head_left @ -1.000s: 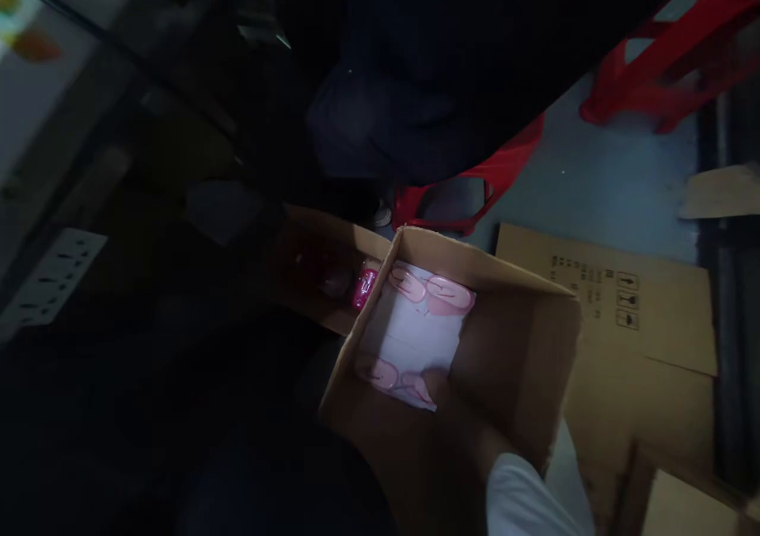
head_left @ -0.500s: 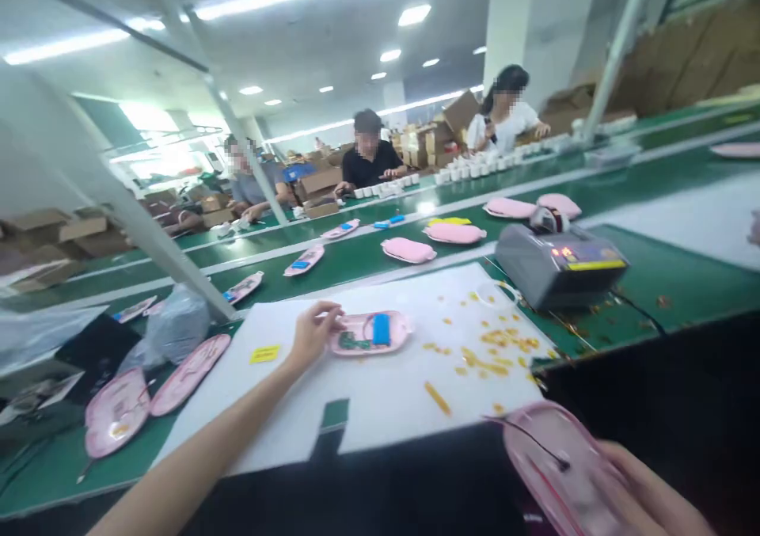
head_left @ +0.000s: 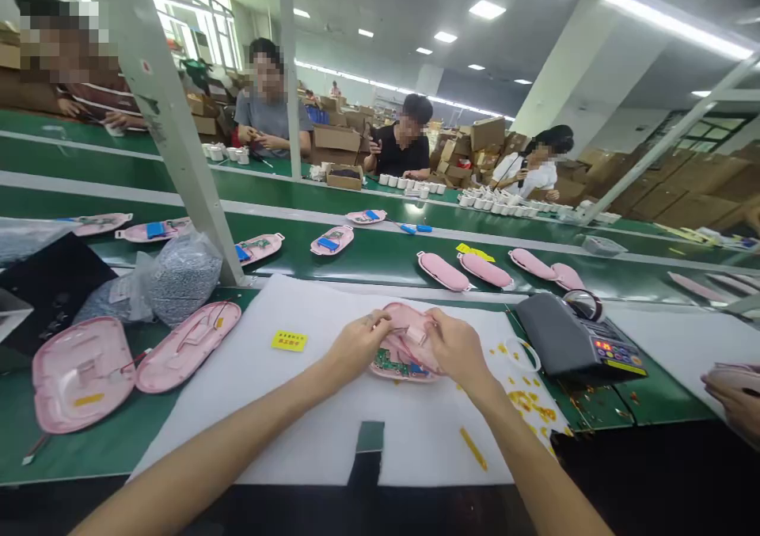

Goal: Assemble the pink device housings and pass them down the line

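Note:
Both my hands meet over a pink oval device on the white mat (head_left: 332, 417). My left hand (head_left: 356, 346) pinches the left side of the pink cover shell (head_left: 409, 332). My right hand (head_left: 454, 346) grips the same shell from the right. The shell lies over a pink base half (head_left: 395, 364), where a green circuit board and a bit of a blue battery show at the near edge. Fingers of both hands are closed on the shell.
Two pink shell halves (head_left: 83, 370) lie at the left beside a bag of small grey parts (head_left: 178, 271). A grey tape dispenser (head_left: 579, 342) stands at the right, with yellow scraps (head_left: 528, 397) around it. The green conveyor (head_left: 380, 255) carries more pink units. Several people sit opposite; another person's hand (head_left: 736, 393) shows at the far right.
My view rose from a cardboard box on the floor to the bench. My right hand brought a pink shell from below and set it on the base my left hand was holding.

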### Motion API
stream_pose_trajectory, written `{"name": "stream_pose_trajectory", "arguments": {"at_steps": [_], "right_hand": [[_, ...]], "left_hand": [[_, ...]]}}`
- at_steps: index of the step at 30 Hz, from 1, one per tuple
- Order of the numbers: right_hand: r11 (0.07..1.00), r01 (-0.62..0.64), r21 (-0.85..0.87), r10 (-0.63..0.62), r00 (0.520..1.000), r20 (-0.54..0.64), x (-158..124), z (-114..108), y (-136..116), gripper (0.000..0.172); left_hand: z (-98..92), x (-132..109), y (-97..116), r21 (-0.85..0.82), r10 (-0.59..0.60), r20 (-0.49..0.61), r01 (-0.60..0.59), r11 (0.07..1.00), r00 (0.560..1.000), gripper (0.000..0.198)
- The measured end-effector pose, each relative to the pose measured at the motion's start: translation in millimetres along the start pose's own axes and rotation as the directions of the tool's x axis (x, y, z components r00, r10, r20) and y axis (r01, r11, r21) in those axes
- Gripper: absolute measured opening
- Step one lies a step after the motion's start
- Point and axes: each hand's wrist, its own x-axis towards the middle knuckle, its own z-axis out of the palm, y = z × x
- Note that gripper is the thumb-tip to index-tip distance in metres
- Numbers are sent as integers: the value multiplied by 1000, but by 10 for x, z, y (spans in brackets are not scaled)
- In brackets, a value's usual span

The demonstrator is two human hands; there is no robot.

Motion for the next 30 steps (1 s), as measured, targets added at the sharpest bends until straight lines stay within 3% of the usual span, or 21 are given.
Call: {"name": "stream_pose_trajectory", "arguments": {"at_steps": [3, 7, 9, 12, 14, 16, 17, 19, 20, 22, 30], "right_hand": [[1000, 9, -14, -9, 1000, -6, 24, 10, -16, 24], [999, 47, -11, -47, 999, -6, 39, -6, -48, 27], [997, 76, 21, -76, 997, 6, 39, -35, -64, 28], [991, 106, 80, -110, 993, 49, 47, -83, -77, 28], [987, 108, 115, -116, 991, 64, 65, -104, -71, 27], [987, 93, 135, -102, 993, 64, 97, -112, -54, 26], [987, 83, 139, -93, 993, 66, 116, -112, -45, 26], [990, 63, 129, -74, 993, 87, 158, -104, -40, 26], [991, 56, 122, -69, 992, 104, 180, -95, -47, 27], [991, 61, 122, -78, 987, 141, 219, -58, -83, 24], [985, 66, 162, -102, 969, 226, 320, 188, -182, 17]], "left_hand": [[-18, 19, 28, -116, -121, 154, 140, 983, 981, 18], [-110, 73, 67, -321, -146, 257, 227, 919, 955, 15], [-102, 78, 68, -297, -184, 121, 213, 931, 975, 14], [-5, 50, 56, -113, -152, -244, 127, 985, 958, 15], [63, 31, 37, -223, -191, -303, 125, 967, 934, 13], [95, 26, 8, -516, -370, -181, 232, 825, 911, 9], [95, 28, -6, -649, -454, -66, 308, 696, 888, 21], [68, 38, -28, -781, -532, 140, 424, 459, 835, 43], [48, 43, -32, -800, -538, 193, 449, 398, 821, 47], [15, 48, -23, -799, -531, 216, 462, 386, 819, 45], [54, 36, 40, -701, -537, 169, 484, 524, 826, 31]]}}
